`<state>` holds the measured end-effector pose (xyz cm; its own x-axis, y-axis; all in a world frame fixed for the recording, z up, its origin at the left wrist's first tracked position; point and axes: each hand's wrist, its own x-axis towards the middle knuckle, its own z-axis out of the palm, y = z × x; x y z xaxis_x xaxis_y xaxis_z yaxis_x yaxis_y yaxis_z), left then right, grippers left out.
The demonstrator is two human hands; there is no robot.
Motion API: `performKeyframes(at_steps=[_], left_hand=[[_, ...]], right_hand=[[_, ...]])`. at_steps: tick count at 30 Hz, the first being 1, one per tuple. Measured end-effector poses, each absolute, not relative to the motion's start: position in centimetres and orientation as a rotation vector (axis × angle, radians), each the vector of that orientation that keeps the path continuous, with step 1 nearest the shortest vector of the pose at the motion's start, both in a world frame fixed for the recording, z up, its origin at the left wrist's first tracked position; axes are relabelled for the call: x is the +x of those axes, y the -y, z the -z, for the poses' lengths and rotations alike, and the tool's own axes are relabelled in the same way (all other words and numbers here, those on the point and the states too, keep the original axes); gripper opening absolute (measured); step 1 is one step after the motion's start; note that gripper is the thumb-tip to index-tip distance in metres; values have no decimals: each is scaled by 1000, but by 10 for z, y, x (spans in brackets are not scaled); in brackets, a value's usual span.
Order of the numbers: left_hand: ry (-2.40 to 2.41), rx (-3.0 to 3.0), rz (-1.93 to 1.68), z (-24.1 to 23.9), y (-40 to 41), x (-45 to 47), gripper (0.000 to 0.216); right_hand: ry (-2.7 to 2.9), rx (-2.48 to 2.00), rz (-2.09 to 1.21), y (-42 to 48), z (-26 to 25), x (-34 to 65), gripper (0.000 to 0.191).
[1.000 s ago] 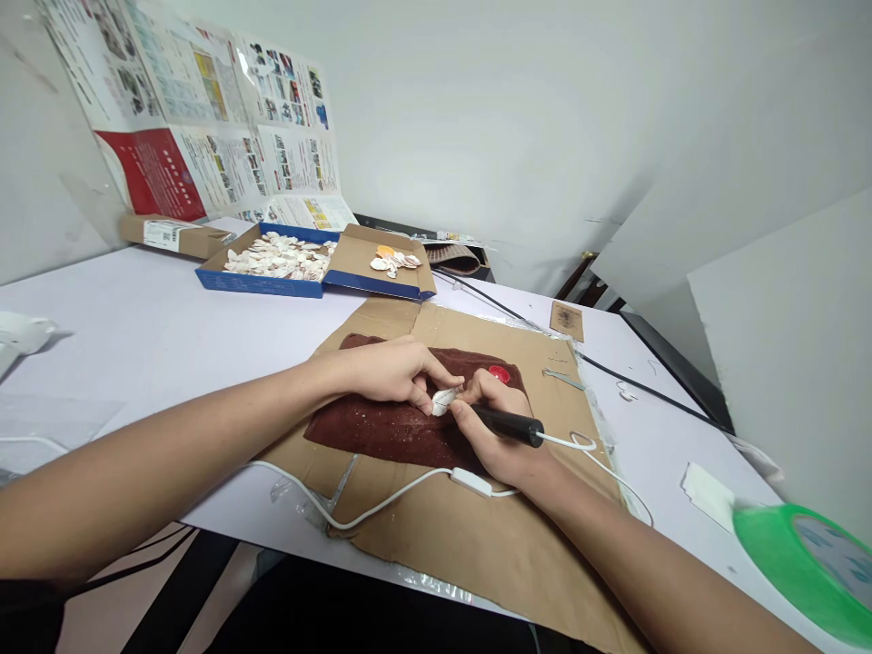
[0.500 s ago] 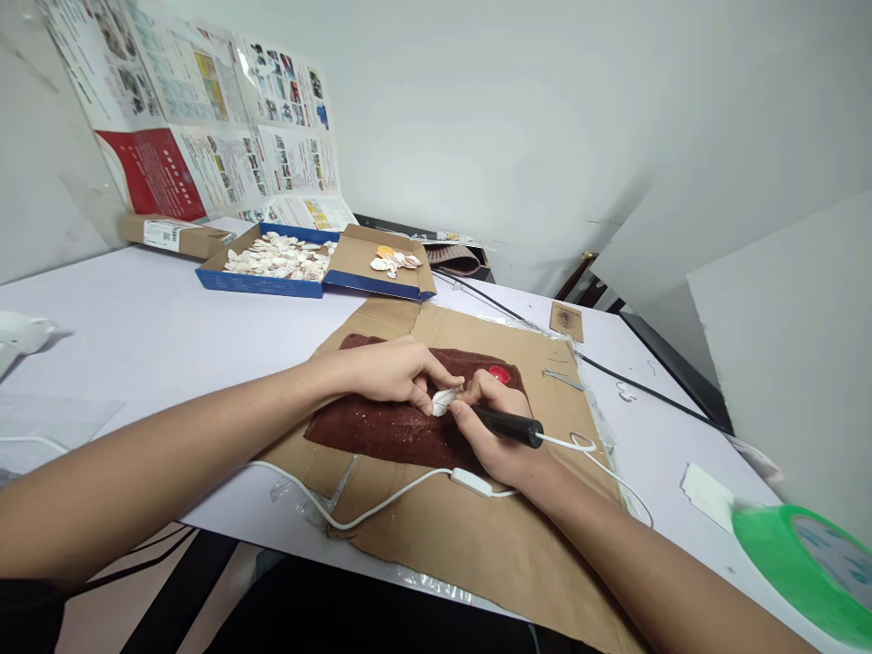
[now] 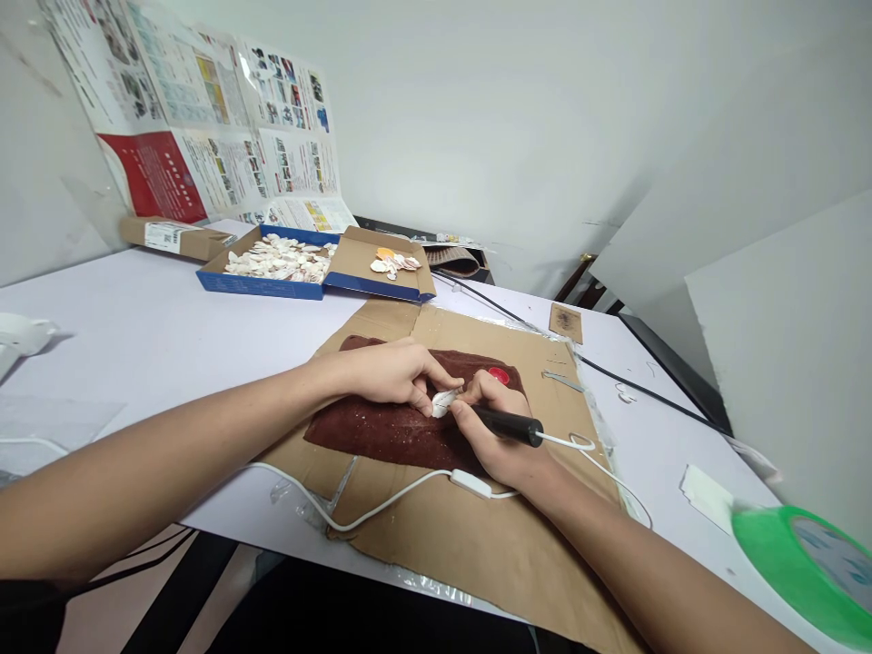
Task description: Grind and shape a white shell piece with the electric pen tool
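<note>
Between its thumb and fingers, my left hand (image 3: 401, 374) pinches a small white shell (image 3: 442, 402) over a dark brown cloth (image 3: 381, 429). My right hand (image 3: 496, 420) is closed like a pen grip around a black corded handheld tool (image 3: 510, 425), probably an electric engraving pen. Its front end meets the shell, but my fingers hide the tip. A white cord (image 3: 565, 442) leaves the tool's rear, and an inline switch (image 3: 471, 483) lies on the cardboard. Just beyond my right hand sits a red round cap (image 3: 500, 375). Pale specks are scattered over the cloth.
Flat cardboard (image 3: 436, 545) lies under the cloth. Behind stands a blue box (image 3: 262, 286) of shells, its open lid (image 3: 351, 250) bearing several more. Tweezers (image 3: 562, 381) rest at the right, near a black cable (image 3: 644, 391). Green tape (image 3: 763, 536) occupies the right front.
</note>
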<state>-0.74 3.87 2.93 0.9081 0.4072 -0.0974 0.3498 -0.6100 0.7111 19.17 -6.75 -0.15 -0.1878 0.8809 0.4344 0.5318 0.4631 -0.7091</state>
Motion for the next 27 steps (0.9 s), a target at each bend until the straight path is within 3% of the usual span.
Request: performKeyframes(at_steps=[7, 13, 20, 27], left_hand=[[-531, 2300, -112, -29, -40, -7, 42], [-523, 2305, -117, -29, -39, -7, 51], [-528, 2322, -125, -32, -37, -6, 27], [-557, 2300, -98, -30, -38, -7, 54]], right_hand=[[1910, -1154, -488, 69, 1, 192, 18], [1867, -1227, -461, 68, -2, 191, 22], [1911, -1199, -445, 70, 1, 191, 20], [1834, -1267, -522, 66, 1, 193, 24]])
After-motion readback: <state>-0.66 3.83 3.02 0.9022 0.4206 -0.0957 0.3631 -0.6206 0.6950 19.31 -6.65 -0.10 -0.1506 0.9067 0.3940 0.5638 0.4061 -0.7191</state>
